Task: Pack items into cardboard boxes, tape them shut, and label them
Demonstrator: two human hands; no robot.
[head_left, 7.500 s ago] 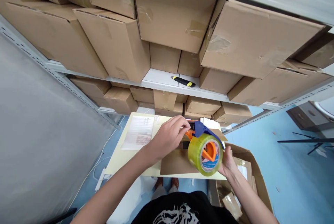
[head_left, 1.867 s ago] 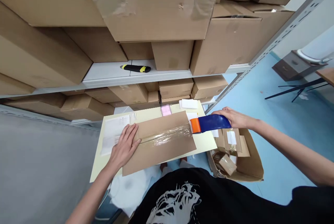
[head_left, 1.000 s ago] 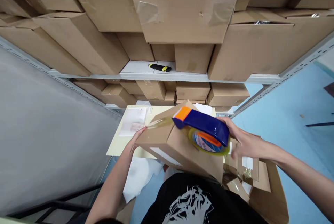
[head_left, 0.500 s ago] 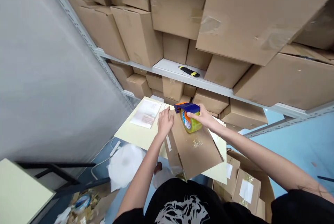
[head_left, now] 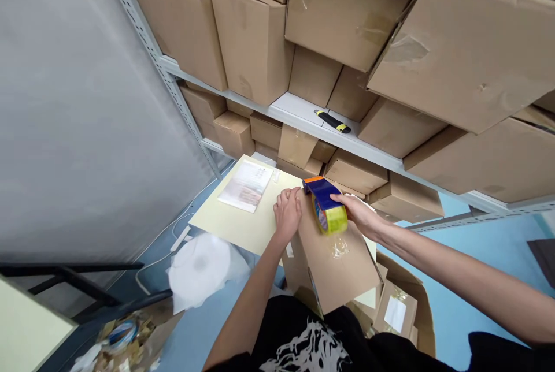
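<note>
A closed cardboard box [head_left: 347, 279] stands at a slant on the pale yellow table top [head_left: 225, 227], close to my body. My left hand [head_left: 288, 211] is at its far left edge, fingers bent over the corner and pressed together. In my right hand [head_left: 361, 215] is a tape dispenser [head_left: 324, 193] with a dark blue body and an orange front edge. Its yellowish roll of tape [head_left: 336, 220] hangs over the top of the box. The dispenser's front end is by the box's far edge. Crumpled clear tape [head_left: 339, 248] shows on the box top.
A clear-wrapped printed sheet [head_left: 246, 186] lies left on the table. Ahead, shelves hold many cardboard boxes [head_left: 251, 43], with a black and yellow utility knife [head_left: 333, 121] on one shelf. A white roll [head_left: 200, 271] stands on the floor. A large carton [head_left: 427, 314] of boxes is at right.
My view has shifted, so the shelves appear farther right. The tape dispenser has tilted, showing more of its blue top. My left hand's fingers are more curled at the box edge.
</note>
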